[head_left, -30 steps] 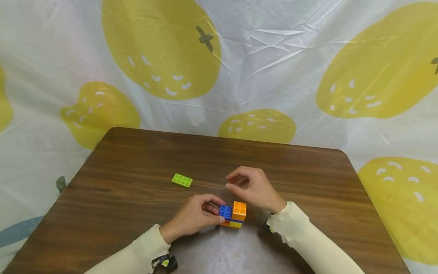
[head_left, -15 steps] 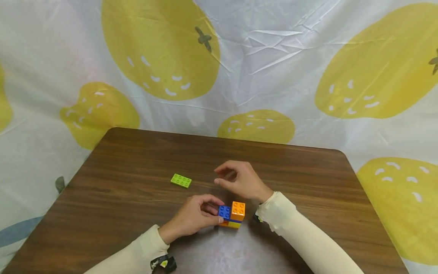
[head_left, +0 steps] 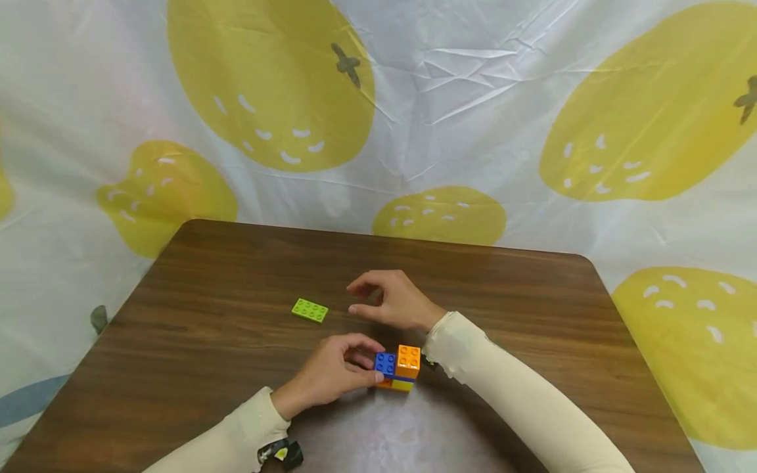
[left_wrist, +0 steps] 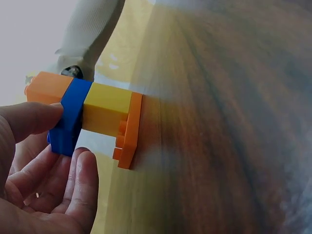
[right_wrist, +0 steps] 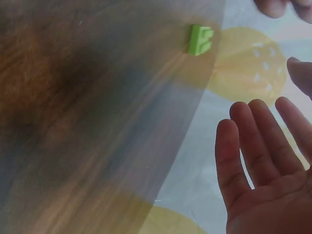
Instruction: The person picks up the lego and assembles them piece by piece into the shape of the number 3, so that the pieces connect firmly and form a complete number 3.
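Note:
A small stack of toy building bricks stands in front of the person in the head view. An orange brick [head_left: 408, 358] and the studs of a blue brick [head_left: 386, 363] show on top. From the side, the left wrist view shows a yellow brick [left_wrist: 107, 105] under the blue layer and a thin orange plate [left_wrist: 130, 139] at the bottom. My left hand [head_left: 328, 371] pinches the blue brick between thumb and fingers. Beyond the stack, my right hand [head_left: 396, 299] hovers with relaxed fingers and nothing in it. Left of its fingertips lies a lime-green eight-stud plate [head_left: 309, 310].
The brown wooden table [head_left: 236, 276] has rounded far corners. Behind it hangs a white cloth [head_left: 449, 131] printed with large yellow fruits. Dark wrist devices, one [head_left: 281, 453] below the left cuff, are strapped on both arms.
My right hand has moved left and slightly away from the body, closer to the lime-green plate. The left hand keeps its hold on the blue brick, and the stack stays put.

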A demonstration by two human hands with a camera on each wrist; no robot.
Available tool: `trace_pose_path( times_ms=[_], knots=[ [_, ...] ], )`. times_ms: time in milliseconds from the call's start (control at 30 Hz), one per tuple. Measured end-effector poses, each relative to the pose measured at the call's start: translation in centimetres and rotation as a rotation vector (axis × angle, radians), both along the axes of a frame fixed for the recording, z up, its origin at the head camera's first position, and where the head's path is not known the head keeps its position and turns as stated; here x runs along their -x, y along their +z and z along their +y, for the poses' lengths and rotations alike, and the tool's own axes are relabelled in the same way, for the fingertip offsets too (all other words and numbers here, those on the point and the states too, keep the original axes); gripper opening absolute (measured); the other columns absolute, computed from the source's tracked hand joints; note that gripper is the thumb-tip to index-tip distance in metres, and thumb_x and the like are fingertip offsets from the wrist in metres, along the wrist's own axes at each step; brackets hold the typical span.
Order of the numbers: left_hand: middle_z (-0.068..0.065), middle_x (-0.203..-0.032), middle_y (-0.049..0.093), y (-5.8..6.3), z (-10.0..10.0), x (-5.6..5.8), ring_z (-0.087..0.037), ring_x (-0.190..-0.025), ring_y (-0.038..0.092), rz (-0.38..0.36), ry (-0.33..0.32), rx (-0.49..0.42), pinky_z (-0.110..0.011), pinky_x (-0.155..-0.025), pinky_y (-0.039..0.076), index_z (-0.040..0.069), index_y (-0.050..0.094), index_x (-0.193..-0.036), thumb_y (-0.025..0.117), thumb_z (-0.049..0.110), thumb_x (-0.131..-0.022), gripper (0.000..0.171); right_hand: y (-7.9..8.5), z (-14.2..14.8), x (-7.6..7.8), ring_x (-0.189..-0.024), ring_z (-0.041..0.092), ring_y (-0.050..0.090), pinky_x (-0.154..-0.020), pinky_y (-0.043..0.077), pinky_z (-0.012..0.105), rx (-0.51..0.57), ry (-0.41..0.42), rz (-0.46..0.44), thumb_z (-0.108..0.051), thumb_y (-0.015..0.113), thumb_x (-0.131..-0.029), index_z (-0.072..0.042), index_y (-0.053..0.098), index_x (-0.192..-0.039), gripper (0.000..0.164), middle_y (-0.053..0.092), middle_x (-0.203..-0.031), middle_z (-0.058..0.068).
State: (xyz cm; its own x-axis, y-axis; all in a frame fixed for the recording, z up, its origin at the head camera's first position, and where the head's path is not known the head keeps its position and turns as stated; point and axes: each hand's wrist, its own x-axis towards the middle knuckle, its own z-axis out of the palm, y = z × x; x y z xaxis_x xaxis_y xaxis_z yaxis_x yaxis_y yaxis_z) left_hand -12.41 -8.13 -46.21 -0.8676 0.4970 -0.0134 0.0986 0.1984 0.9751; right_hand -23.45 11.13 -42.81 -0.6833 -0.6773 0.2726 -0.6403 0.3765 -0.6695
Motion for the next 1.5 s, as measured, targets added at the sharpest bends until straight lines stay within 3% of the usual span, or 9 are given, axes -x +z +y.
trace_pose_path(
  times_ms=[533, 767, 1167, 1500],
  knots=[
    [-0.014, -0.11, 0.077, 0.0, 0.0, 0.0, -0.016, -0.093, 0.074, 0.017, 0.007, 0.01, -0.024, -0.08, 0.063, 0.004, 0.074, -0.12, 0.087, 0.014, -0.088, 0.036, -1.0, -2.6, 2.6, -0.101, 0.017, 0.072, -0.092, 0.062, 0.038, -0.146, 0.056, 0.038, -0.029, 0.084, -0.092, -0.007, 0.074, -0.126, 0.042, 0.079, -0.114, 0.009],
    [-0.013, -0.111, 0.077, -0.1, 0.0, 0.1, -0.016, -0.093, 0.072, 0.012, 0.011, 0.015, -0.022, -0.08, 0.062, 0.005, 0.075, -0.12, 0.087, 0.015, -0.088, 0.035, -1.3, -3.8, 3.4, -0.103, 0.017, 0.072, -0.092, 0.06, 0.032, -0.216, 0.089, -0.002, -0.03, 0.084, -0.092, -0.01, 0.072, -0.132, 0.046, 0.078, -0.118, 0.006],
    [-0.013, -0.111, 0.075, 0.0, 0.0, -0.1, -0.016, -0.094, 0.073, 0.011, 0.003, 0.008, -0.021, -0.08, 0.061, 0.005, 0.075, -0.12, 0.087, 0.013, -0.087, 0.036, -1.9, -5.7, 3.9, -0.101, 0.012, 0.07, -0.089, 0.056, 0.023, -0.311, 0.143, -0.012, -0.032, 0.087, -0.09, -0.016, 0.072, -0.134, 0.049, 0.077, -0.111, 0.001],
    [-0.013, -0.111, 0.074, 0.2, 0.0, 0.0, -0.017, -0.093, 0.072, 0.006, 0.007, 0.02, -0.022, -0.08, 0.062, 0.005, 0.075, -0.119, 0.087, 0.014, -0.088, 0.034, -2.5, -6.1, 4.0, -0.102, 0.012, 0.061, -0.088, 0.052, 0.022, -0.415, 0.228, 0.009, -0.036, 0.084, -0.092, -0.021, 0.069, -0.142, 0.054, 0.068, -0.122, 0.001]
  ],
)
